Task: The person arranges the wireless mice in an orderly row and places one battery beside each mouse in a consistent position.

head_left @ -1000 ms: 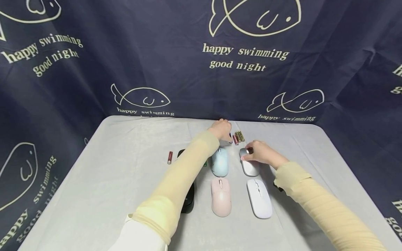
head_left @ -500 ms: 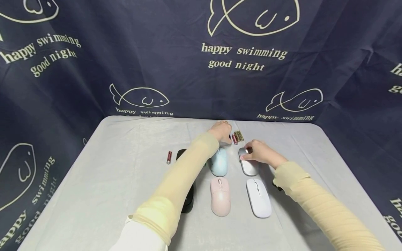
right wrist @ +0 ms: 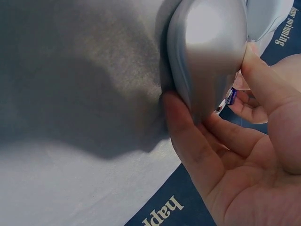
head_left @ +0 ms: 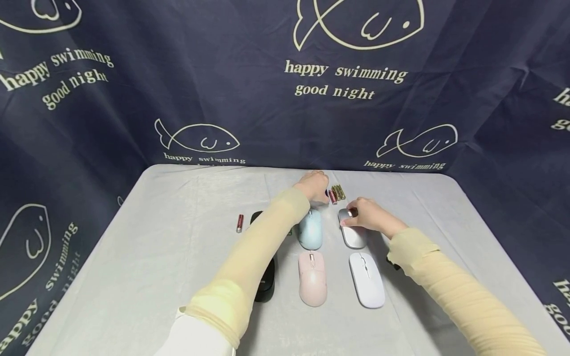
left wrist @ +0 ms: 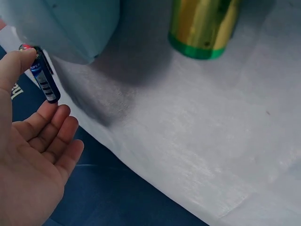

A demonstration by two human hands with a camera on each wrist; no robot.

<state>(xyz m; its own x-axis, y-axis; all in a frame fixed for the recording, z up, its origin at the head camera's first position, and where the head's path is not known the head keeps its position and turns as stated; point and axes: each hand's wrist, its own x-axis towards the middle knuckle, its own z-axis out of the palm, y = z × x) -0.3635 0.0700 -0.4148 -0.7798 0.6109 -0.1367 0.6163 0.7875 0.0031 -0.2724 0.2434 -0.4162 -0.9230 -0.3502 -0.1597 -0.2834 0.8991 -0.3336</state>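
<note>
My left hand (head_left: 315,187) is at the far side of the table, beyond the light blue mouse (head_left: 310,232). In the left wrist view it pinches a dark blue battery (left wrist: 44,80) between thumb and fingertip, the other fingers curled loosely. Just right of that hand lie a red battery (head_left: 332,197) and several gold batteries (head_left: 339,192). My right hand (head_left: 371,216) grips the far end of a silver computer mouse (head_left: 354,238), thumb on one side and fingers on the other. In the right wrist view the mouse's shiny end (right wrist: 211,52) shows between them.
Nearer stand a pink mouse (head_left: 312,282) and a pale lilac mouse (head_left: 367,281). A black mouse (head_left: 264,284) is partly hidden by the left sleeve (head_left: 249,247). Another red battery (head_left: 240,223) lies to the left. A gold cylinder with a green end (left wrist: 200,28) shows in the left wrist view.
The head view has shifted slightly. Both hands keep their places, the right one still on the silver mouse.
</note>
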